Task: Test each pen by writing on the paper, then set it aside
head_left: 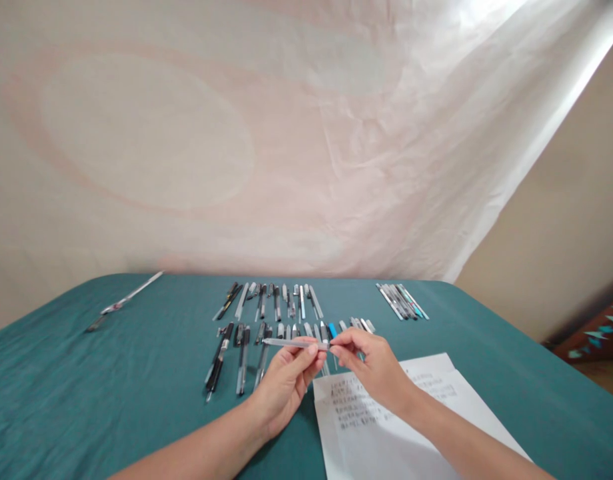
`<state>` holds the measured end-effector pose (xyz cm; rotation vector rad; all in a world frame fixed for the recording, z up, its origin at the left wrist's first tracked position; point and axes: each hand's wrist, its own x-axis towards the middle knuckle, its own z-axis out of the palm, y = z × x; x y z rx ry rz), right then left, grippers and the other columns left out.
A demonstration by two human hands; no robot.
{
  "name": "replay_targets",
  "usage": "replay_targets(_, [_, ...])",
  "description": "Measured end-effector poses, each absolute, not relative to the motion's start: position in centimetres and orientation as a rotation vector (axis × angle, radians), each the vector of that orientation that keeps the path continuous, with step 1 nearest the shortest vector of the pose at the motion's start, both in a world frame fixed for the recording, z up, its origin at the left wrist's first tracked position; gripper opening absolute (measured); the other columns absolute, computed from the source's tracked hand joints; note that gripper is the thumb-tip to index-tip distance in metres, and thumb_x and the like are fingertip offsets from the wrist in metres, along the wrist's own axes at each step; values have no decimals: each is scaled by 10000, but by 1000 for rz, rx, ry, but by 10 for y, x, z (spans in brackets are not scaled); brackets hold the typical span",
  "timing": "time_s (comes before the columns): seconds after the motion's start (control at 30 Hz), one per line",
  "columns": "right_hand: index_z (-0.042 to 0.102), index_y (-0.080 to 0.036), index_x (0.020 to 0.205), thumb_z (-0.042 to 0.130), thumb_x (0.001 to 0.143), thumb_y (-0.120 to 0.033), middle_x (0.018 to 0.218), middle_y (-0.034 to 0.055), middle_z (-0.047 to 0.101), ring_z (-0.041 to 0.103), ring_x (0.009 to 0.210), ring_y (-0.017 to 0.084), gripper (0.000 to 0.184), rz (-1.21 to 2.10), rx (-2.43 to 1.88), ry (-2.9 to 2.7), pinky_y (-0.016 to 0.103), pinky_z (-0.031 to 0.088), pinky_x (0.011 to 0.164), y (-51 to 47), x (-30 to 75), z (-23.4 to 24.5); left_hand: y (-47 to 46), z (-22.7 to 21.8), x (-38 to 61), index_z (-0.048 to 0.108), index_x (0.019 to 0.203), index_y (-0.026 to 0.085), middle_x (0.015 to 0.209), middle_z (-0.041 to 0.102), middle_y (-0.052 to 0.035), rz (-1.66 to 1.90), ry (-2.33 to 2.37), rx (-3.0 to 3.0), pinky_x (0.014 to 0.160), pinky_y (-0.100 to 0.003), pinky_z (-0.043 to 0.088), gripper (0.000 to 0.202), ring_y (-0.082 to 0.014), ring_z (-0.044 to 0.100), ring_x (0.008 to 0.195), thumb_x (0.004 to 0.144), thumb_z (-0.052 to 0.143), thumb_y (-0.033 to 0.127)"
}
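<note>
One held pen [290,343], green tablecloth [136,393] (faintly rumpled), pale sheet [266,147] behind

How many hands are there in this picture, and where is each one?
2: the left hand holds the pale pen; the right hand, above the paper, pinches its end.

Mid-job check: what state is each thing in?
Left hand: closed on translucent pen
Right hand: pinched at pen's end
Translucent pen: held, nearly level
Far pen row: laid out
Near pen row: partly hidden
Right pen group: side by side
Papers: flat, writing visible
Slim white item: lying down
Green cloth: spread, creased
</note>
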<state>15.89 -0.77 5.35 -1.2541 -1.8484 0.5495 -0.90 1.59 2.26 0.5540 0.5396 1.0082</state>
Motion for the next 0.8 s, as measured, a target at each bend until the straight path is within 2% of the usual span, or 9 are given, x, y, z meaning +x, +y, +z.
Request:
replay_targets(0.17, [578,-188,831,465,881,-308,675,-13,581,537,606,112,172,481,-1289,-1879,221,404,579,-8,158,46,17,20,-8,600,861,119,830,647,-49,1007,536,613,747,-171,515,146,-88,625,739,738,680,109])
replay_targets(0.43, [493,-196,873,371,918,-305,755,8,580,547,682,144,170,358,-1376,-1938,243,393,618,-7,153,33,16,21,-9,592,872,130,820,647,-35,1012,537,703,782,-190,487,140,-88,612,759,756,669,146])
replay_targets(0.6, [448,-198,860,313,929,-305,691,1,551,541,611,155,186,270,-1470,-1972,255,373,568,-7,152,27,12,23,-8,598,853,121,808,651,-37,995,528,745,768,-184,476,128,-86,604,751,757,670,165])
replay_targets(0.8, [455,-202,868,339,923,-313,699,1,561,545,617,147,171,288,-1422,-1988,249,390,573,-10,153,33,11,23,-6,600,845,123,798,645,-31,1011,513,731,766,-187,481,120,-80,599,736,761,669,173])
